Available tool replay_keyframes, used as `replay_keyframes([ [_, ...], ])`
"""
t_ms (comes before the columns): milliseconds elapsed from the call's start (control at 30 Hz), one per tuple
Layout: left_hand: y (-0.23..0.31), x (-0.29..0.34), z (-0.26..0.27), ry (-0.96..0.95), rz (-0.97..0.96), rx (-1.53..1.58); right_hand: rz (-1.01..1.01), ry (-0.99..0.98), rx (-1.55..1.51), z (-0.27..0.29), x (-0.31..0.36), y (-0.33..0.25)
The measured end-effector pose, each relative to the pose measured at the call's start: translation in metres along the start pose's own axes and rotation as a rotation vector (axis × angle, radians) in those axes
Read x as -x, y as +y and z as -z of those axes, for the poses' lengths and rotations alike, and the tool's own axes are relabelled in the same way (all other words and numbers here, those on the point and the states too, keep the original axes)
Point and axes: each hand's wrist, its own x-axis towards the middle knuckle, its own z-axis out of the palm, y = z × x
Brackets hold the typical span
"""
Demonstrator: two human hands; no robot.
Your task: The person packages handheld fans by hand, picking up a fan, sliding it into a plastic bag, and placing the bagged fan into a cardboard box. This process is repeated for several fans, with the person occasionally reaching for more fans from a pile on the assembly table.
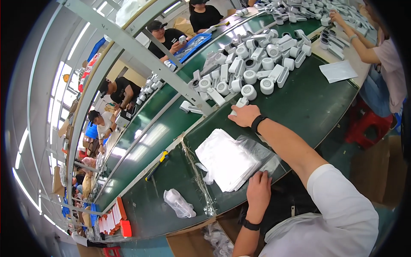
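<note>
My right hand (245,115) reaches forward and is closed on a white handheld device (242,102) with a round head, at the near edge of a big heap of similar devices (257,60). Many in the heap show round grilles and long handles. Closer to me, my left hand (259,186) rests its extended fingers at the edge of clear plastic bags (269,163). These bags lie beside a stack of thin white sheets or pouches (224,160). Farther left on the bench is a device wrapped in translucent plastic (179,203).
A yellow and black cutter (157,165) lies on the green bench (145,210). A metal frame post (171,79) rises beside the heap. Orange bins (125,228) sit at the left end; an open cardboard box (188,244) stands below. Co-workers sit across and at right.
</note>
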Motion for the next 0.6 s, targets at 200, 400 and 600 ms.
replay_keyframes([
  [200,-0.010,0.001,-0.007,0.002,0.033,0.060,0.009,0.085,-0.091,0.004,0.015,0.022],
  [400,-0.017,0.002,0.014,0.286,0.456,0.528,-0.157,-0.118,-1.364,0.066,0.085,0.032],
  [600,-0.012,-0.010,0.027,0.382,0.647,0.993,0.061,-0.302,-1.856,0.057,0.174,0.053],
])
